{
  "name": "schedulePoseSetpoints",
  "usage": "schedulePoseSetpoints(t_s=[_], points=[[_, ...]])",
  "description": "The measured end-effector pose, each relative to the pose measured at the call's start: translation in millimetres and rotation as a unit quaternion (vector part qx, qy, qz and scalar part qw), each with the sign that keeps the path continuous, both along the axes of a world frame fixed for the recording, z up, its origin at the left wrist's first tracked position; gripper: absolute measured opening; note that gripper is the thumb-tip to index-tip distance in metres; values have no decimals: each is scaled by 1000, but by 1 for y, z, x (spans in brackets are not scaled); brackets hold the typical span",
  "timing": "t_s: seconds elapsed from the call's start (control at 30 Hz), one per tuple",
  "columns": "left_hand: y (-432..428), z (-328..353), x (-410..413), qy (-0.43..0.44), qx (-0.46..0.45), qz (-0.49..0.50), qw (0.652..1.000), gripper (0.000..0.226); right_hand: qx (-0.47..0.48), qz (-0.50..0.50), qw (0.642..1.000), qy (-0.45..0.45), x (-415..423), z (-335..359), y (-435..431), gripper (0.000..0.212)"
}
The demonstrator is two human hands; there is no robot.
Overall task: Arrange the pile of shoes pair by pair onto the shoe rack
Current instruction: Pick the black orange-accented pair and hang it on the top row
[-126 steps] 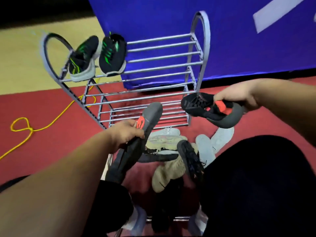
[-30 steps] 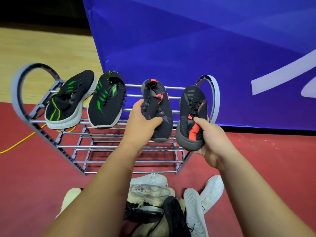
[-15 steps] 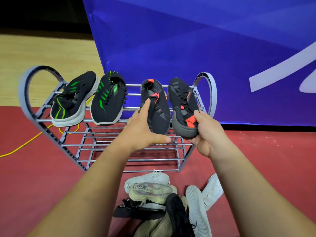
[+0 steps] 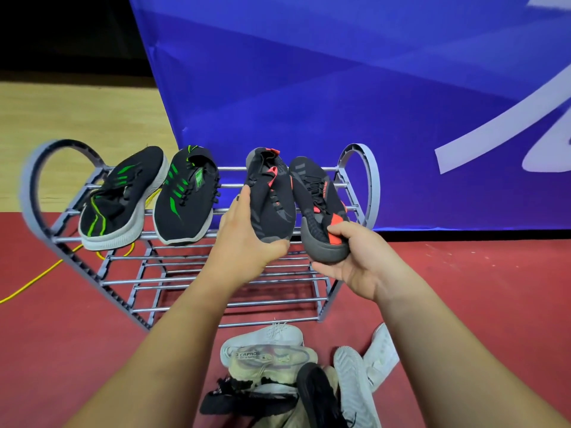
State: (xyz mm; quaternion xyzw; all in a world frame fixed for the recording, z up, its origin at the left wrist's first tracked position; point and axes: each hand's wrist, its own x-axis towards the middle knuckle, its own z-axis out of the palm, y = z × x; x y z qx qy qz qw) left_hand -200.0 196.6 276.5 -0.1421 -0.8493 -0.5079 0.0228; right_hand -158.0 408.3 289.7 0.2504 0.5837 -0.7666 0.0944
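Watching the feed, I've got the rack (image 4: 375, 180) standing on the red floor (image 4: 463, 288) in front of a blue banner (image 4: 309, 88). The green pair (image 4: 188, 196) sits on the left half of the top shelf, the two shoes side by side with toes toward me. Both hands are up on the right half of that shelf. My left hand (image 4: 247, 242) is grasping the left shoe (image 4: 270, 196), black with red trim: fingers lie along its outer side and the thumb is hooked under its near end. That shoe lies across the top bars. My right hand (image 4: 355, 257) is grasping the right shoe (image 4: 321, 211), thumb pressed on the red patch and fingers wrapped under the thick grey sole. Its near end hangs past the front bar in my palm while the far end lies over the bars, just beside its mate. The pile (image 4: 293, 372) lies on the floor in front of the rack, with white, beige and black shoes jumbled together. A yellow cable (image 4: 31, 282) trails off to the left, partly under the rack.
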Motion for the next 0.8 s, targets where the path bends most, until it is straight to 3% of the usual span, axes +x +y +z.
schedulePoseSetpoints(t_s=[0.1,0.3,0.47,0.8], points=[[2,-1,3,-15,30,3,999,85,28,11,1000,4,2,-1,-3,20],[7,4,7,-23,-98,49,994,97,-14,-12,999,31,4,-4,-4,27],[-1,-3,0,-56,-142,51,987,130,-34,-26,998,44,-3,-3,-6,24],[-3,9,5,-30,-128,34,991,87,-30,-38,998,27,-7,-8,0,23]])
